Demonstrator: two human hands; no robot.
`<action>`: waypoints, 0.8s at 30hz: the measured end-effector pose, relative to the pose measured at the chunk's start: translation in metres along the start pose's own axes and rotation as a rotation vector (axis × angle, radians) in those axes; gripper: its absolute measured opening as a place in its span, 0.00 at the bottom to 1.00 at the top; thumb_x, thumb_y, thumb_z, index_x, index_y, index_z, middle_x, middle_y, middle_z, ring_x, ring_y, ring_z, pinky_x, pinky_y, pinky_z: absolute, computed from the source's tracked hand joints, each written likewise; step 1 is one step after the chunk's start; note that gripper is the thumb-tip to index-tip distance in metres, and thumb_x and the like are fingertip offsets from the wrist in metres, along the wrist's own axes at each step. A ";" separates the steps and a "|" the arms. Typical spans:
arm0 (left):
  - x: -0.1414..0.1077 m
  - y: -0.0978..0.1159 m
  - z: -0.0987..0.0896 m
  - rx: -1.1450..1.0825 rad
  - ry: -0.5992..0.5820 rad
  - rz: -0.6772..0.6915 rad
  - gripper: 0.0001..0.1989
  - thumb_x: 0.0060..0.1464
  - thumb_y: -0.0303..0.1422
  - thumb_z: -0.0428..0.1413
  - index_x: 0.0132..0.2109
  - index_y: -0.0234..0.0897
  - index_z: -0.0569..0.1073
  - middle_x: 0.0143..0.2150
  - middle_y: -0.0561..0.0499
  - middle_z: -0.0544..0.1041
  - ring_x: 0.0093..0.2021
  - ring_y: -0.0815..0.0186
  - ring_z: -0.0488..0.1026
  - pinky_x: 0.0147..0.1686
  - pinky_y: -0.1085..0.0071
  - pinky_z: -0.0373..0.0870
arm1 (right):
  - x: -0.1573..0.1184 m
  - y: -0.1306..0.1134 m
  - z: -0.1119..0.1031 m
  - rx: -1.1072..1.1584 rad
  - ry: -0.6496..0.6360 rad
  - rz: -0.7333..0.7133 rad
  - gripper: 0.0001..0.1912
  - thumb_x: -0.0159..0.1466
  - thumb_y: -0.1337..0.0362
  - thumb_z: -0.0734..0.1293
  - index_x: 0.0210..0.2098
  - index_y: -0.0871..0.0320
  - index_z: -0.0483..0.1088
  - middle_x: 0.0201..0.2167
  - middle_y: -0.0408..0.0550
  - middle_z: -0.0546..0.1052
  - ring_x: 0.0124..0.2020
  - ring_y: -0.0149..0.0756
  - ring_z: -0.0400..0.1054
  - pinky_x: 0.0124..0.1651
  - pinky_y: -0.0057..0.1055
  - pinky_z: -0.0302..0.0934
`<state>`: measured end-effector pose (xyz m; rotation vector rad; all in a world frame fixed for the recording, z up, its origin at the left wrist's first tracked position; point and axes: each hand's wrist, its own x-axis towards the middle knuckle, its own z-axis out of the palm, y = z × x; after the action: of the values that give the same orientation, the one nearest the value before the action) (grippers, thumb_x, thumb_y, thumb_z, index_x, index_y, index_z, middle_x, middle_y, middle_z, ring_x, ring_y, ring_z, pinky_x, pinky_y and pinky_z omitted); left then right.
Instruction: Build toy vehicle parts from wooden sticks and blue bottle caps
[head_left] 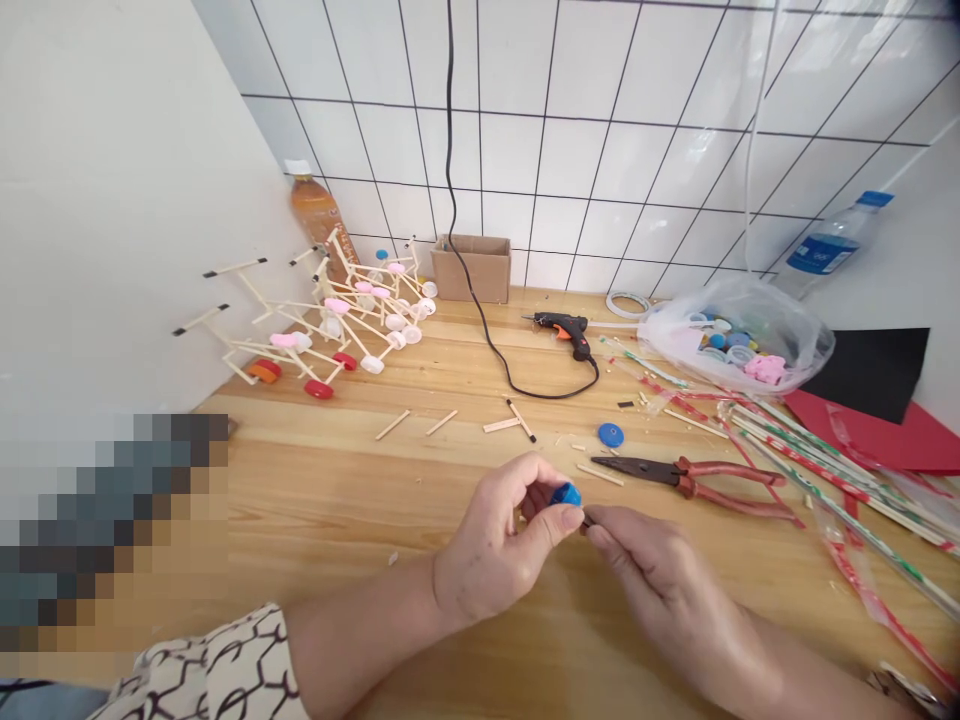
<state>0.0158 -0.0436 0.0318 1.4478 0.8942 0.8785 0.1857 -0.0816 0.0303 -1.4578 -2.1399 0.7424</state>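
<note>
My left hand [510, 540] pinches a small blue bottle cap [566, 494] between thumb and fingers, above the front of the wooden table. Close against it, my right hand [660, 570] is closed on a thin dark object [589, 520]; only a short bit shows by the cap, so its kind is hidden. Beyond the hands lies another blue cap [610, 435], flat, with a small mark at its middle. Long-nose pliers [682, 474] with reddish handles lie just behind my right hand. Several short wooden sticks [442, 423] are scattered farther back, one pair joined with dark ends [521, 420].
Stick-and-cap models [337, 305] crowd the back left beside an orange drink bottle [322, 215]. A cardboard box [472, 270] and glue gun [566, 330] with a black cord stand at the back. Right: a plastic bag of caps [806, 345], wrapped sticks [847, 470], black sheet [870, 375].
</note>
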 end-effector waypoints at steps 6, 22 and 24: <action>0.001 -0.003 0.003 -0.026 0.032 -0.119 0.08 0.51 0.35 0.55 0.34 0.34 0.67 0.28 0.52 0.70 0.29 0.69 0.66 0.30 0.73 0.64 | -0.005 0.004 0.008 -0.584 0.260 -0.276 0.15 0.67 0.69 0.52 0.30 0.60 0.68 0.20 0.47 0.69 0.20 0.35 0.63 0.24 0.31 0.49; 0.017 -0.009 -0.017 -0.113 0.020 0.030 0.10 0.53 0.36 0.55 0.39 0.32 0.71 0.32 0.50 0.73 0.31 0.70 0.68 0.31 0.74 0.65 | 0.008 0.001 -0.018 0.457 -0.114 0.265 0.20 0.62 0.48 0.59 0.27 0.56 0.71 0.18 0.41 0.61 0.21 0.29 0.54 0.23 0.26 0.51; 0.023 -0.014 -0.020 -0.329 0.015 -0.033 0.13 0.53 0.39 0.55 0.37 0.32 0.71 0.29 0.50 0.73 0.26 0.71 0.67 0.27 0.74 0.65 | 0.008 0.004 -0.022 0.329 -0.037 0.169 0.19 0.63 0.50 0.58 0.27 0.55 0.72 0.22 0.44 0.65 0.25 0.32 0.58 0.28 0.28 0.55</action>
<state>0.0073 -0.0140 0.0196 1.1405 0.7416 0.9632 0.1995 -0.0690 0.0450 -1.4635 -1.8268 1.1310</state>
